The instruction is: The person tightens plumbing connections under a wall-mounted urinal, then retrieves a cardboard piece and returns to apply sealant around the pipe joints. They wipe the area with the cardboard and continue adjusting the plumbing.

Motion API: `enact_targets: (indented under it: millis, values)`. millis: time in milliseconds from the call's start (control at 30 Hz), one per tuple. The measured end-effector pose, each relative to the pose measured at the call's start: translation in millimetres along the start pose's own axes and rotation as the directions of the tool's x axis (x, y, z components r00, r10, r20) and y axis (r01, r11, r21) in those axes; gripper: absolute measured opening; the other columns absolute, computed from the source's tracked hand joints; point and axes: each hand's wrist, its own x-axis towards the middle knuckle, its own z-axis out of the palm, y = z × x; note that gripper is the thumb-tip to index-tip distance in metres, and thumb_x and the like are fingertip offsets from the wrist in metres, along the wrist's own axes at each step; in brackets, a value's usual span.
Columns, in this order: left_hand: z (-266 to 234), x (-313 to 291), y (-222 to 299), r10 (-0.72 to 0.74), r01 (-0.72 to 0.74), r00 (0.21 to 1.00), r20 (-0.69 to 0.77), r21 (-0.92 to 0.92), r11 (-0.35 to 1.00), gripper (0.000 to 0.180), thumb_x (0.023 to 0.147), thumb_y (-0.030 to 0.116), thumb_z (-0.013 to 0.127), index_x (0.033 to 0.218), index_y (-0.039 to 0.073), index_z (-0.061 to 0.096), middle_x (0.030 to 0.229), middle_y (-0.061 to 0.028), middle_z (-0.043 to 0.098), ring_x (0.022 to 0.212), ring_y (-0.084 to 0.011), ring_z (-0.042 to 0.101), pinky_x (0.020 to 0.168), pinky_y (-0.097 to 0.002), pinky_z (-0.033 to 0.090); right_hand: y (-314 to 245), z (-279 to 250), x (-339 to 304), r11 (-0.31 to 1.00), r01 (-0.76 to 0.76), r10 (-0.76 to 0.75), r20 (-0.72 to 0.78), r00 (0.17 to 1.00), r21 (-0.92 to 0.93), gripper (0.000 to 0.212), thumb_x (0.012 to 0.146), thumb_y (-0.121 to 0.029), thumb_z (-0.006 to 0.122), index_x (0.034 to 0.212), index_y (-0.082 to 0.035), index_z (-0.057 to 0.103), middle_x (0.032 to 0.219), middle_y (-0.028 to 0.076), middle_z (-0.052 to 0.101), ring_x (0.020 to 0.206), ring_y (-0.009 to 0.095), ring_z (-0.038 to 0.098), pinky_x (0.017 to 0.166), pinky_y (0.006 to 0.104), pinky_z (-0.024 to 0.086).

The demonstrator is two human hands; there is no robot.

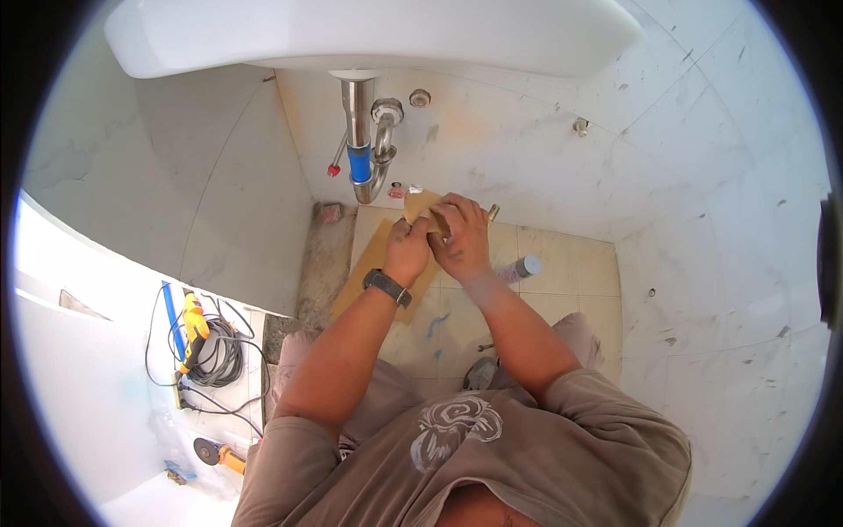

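Both hands are together low in front of the wall, below the sink drain. Between them is a folded piece of tan paper or thin card (420, 204), with a small shiny silvery bit at its upper edge. My left hand (408, 249), with a dark watch on the wrist, pinches its lower edge. My right hand (460, 235) curls over its right side, hiding part of it. A short brass-coloured piece (493, 212) shows just beyond the right fingers; whether it is held I cannot tell. A larger tan sheet (356, 294) lies on the floor under my left wrist.
Overhead are a white sink (369, 35) and a chrome drain trap (384, 145) with blue tape (359, 164). A spray can (520, 269) is right of my forearm. At left lie a yellow power tool (194, 327), coiled cable (218, 362) and an angle grinder (219, 455).
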Motion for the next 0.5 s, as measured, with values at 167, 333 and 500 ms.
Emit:
enact_targets:
  millis: [167, 333, 500]
  values:
    - [-8, -6, -2, -0.092, 0.082, 0.995, 0.042, 0.197, 0.977, 0.027, 0.099, 0.025, 0.058, 0.106, 0.001, 0.068, 0.091, -0.0057, 0.067, 0.079, -0.0159, 0.062, 0.071, -0.0319, 0.049, 6, -5, -36, 0.97, -0.222, 0.198, 0.208, 0.958, 0.098, 0.065, 0.072, -0.005, 0.075, 0.132, -0.005, 0.051, 0.141, 0.019, 0.05, 0.128, 0.043, 0.05, 0.106, 0.0497, 0.044]
    - [-4, -21, 10, -0.155, 0.15, 0.987, 0.041, 0.099, 0.984, 0.035, 0.096, 0.029, 0.057, 0.099, -0.004, 0.068, 0.091, -0.0193, 0.069, 0.083, -0.0299, 0.066, 0.075, -0.0374, 0.05, 12, -3, -56, 0.981, -0.153, 0.133, 0.163, 0.978, 0.12, 0.063, 0.078, -0.002, 0.072, 0.135, -0.006, 0.046, 0.142, 0.022, 0.05, 0.126, 0.043, 0.054, 0.099, 0.0466, 0.051]
    - [-8, -15, 19, 0.082, -0.237, 0.959, 0.272, 0.604, 0.761, 0.039, 0.098, 0.032, 0.06, 0.11, -0.004, 0.066, 0.087, -0.0125, 0.07, 0.081, -0.019, 0.067, 0.071, -0.0356, 0.052, 16, -5, -54, 0.96, -0.257, 0.227, 0.233, 0.946, 0.109, 0.047, 0.084, -0.001, 0.07, 0.128, -0.003, 0.052, 0.122, 0.022, 0.063, 0.106, 0.039, 0.066, 0.087, 0.0422, 0.055]
